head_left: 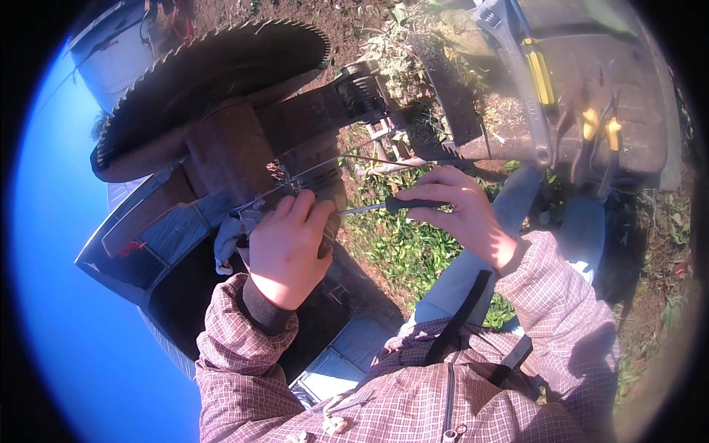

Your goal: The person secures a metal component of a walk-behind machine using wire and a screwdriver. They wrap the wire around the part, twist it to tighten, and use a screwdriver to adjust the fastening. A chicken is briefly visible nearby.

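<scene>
Here, right fingers (443, 177) pinch a screwdriver handle (413, 204); left fingers (299, 208) curl, grip unclear

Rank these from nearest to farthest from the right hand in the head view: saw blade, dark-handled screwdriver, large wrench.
1. Dark-handled screwdriver: held in the right hand.
2. Large wrench: to the hand's upper right.
3. Saw blade: farthest, at the picture's upper left.

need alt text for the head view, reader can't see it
A person's right hand holds a dark-handled screwdriver pointing toward their left hand, beside brown machinery with a large toothed circular blade; an adjustable wrench lies upper right.
</scene>
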Available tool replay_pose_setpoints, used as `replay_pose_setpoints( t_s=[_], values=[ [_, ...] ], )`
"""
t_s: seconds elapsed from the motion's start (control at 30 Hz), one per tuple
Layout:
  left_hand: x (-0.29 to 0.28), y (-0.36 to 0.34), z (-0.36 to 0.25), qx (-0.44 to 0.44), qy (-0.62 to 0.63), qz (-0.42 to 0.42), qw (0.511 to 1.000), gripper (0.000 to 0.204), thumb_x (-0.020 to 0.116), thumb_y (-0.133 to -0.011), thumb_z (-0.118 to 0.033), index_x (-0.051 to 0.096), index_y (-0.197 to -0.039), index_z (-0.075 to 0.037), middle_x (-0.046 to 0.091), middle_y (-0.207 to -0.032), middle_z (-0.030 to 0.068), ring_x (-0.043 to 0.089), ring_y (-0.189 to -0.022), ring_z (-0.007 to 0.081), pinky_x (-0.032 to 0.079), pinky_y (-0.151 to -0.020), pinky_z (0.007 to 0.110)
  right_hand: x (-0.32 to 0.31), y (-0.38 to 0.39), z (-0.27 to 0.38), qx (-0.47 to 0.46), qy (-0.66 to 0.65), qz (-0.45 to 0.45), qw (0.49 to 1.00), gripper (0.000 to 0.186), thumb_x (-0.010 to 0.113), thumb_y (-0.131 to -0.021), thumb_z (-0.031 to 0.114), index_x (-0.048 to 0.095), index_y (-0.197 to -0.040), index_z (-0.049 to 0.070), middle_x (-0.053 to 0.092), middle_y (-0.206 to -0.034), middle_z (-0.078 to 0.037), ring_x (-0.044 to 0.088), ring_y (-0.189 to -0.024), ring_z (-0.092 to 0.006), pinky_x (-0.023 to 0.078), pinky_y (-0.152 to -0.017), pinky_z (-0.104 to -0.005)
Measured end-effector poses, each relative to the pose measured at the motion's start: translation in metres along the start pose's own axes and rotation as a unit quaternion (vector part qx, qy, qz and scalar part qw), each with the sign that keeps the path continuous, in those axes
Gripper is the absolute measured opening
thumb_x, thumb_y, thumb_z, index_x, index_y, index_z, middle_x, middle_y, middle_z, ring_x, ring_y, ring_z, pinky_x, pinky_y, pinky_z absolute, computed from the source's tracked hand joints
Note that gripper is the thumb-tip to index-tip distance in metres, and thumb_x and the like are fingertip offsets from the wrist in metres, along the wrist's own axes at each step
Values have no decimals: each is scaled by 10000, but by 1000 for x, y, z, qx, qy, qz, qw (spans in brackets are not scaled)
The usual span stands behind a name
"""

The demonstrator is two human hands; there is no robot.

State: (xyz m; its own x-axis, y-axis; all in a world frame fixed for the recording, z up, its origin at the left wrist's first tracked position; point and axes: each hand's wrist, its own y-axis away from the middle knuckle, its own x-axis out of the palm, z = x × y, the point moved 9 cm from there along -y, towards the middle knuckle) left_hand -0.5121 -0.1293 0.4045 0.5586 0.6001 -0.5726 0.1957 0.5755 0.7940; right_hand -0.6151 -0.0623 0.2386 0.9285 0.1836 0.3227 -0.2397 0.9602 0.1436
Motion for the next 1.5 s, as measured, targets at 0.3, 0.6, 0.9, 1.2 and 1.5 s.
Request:
replay_pose_setpoints(
  t_s=[0.3,0.6,0.9,1.2,1.5],
  values=[
    [-1,-1,1,-1,-6,-14,1000,552,840,-616,-107,665,-1140,-114,602,-1059,69,616,-967,289,549,-759,400,4,6,-4,-16,-22,-30,999,408,830,-807,103,717,-1199,103,598,-1086,-73,636,-960,-235,538,-852,-345],
    [2,0,0,1,0,10,1000,521,801,-637,-94,638,-1130,-52,585,-1108,99,606,-1003,295,536,-832,394,19,0,-26,197,-157,164,954,296,772,-897,137,679,-1164,48,589,-998,-48,600,-873,-143,483,-722,-302],
    [1,0,1,2,4,4,1000,512,804,-635,-89,647,-1121,-45,586,-1104,99,611,-1011,292,543,-836,391,2,-7,6,-29,-10,52,998,304,813,-831,191,679,-1090,104,617,-989,-50,680,-875,-242,545,-715,-361],
    [-2,-2,-1,8,-9,-26,1000,537,837,-609,-94,677,-1121,-103,602,-1049,70,629,-958,292,552,-762,395,12,-20,-24,140,-111,155,972,295,767,-905,308,766,-1033,42,726,-888,-98,671,-765,-205,512,-693,-335],
    [-2,-3,1,0,-2,-24,1000,531,839,-597,-82,689,-1107,-102,595,-1015,75,630,-944,292,547,-755,399,21,-9,-1,-32,30,158,986,326,758,-902,245,640,-1181,126,644,-838,-36,648,-740,-187,528,-686,-336]
  ],
)
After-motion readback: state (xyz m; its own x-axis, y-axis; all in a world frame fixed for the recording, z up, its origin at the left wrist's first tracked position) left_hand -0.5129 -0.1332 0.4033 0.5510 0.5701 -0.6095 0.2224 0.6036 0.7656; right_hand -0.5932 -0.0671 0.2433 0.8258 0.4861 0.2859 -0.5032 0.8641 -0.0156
